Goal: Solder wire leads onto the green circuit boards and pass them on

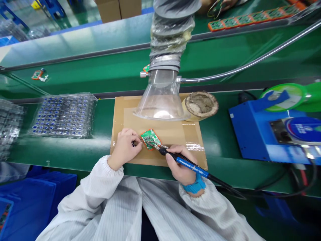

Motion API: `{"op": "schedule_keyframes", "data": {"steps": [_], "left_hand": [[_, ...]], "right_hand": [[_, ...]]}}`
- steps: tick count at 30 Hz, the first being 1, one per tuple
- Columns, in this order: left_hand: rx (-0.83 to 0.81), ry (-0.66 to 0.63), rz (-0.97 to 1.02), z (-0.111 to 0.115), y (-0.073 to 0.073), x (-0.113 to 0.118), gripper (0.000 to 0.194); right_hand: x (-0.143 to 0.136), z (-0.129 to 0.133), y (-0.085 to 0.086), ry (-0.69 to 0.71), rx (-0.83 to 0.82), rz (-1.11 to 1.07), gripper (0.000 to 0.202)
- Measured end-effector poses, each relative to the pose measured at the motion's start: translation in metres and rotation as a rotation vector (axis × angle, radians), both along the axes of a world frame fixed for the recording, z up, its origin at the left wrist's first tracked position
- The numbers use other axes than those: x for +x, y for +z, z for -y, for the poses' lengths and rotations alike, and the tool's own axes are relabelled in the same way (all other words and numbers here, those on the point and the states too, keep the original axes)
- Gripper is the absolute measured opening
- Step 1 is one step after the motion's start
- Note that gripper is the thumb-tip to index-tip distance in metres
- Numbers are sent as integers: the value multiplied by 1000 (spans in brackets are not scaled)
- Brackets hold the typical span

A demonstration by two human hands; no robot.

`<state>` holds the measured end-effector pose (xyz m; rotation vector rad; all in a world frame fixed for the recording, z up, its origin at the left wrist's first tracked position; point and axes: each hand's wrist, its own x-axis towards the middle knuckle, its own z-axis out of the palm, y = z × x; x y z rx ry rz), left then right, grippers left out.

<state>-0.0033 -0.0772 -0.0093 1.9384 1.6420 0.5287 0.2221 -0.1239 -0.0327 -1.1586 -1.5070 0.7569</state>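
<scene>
A small green circuit board point(148, 136) with an orange edge lies on a flat cardboard sheet point(160, 160). My right hand point(182, 164) grips a blue and black soldering iron point(187, 163) like a pen. The iron's metal tip reaches over the board's lower middle; whether it touches is hard to see. At the board's left edge, my left hand point(126, 147) is closed in a pinch. Something small and dark shows between its fingers, too small to name. Above the board hangs a clear fume hood point(160, 102).
Behind the cardboard's right corner stands a round, crusted pot point(200, 105). A blue soldering station point(253, 134) and green reel point(283, 97) are right. Stacked clear trays point(62, 115) of blue parts lie left. Across the green belt, another person's hand point(227, 4) is near a board strip point(253, 18).
</scene>
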Motion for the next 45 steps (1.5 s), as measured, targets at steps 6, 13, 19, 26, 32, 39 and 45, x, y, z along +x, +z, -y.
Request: {"op": "schedule_keyframes", "data": {"steps": [6,13,19,26,32,39,45], "left_hand": [[-10,7,-10,0,3,2,19],[-8,6,-17,0,-1,1,17],[0,-25,-46,4,0,1,14],[29,-101,-44,10,1,-2,11],[38,-61,-15,9,0,0,17],[36,-33,-28,7,1,3,20],[26,-38,-22,6,2,3,20]], "right_hand": [[9,-3,-7,-182,59,-118,3],[45,-25,-4,-602,246,-159,21],[52,-38,-2,-533,127,78,31],[42,-19,-8,-533,141,2,31],[18,7,-9,-341,133,-140,19],[1,11,-10,-98,-56,-57,10],[-2,9,-3,-42,-57,-10,9]]}}
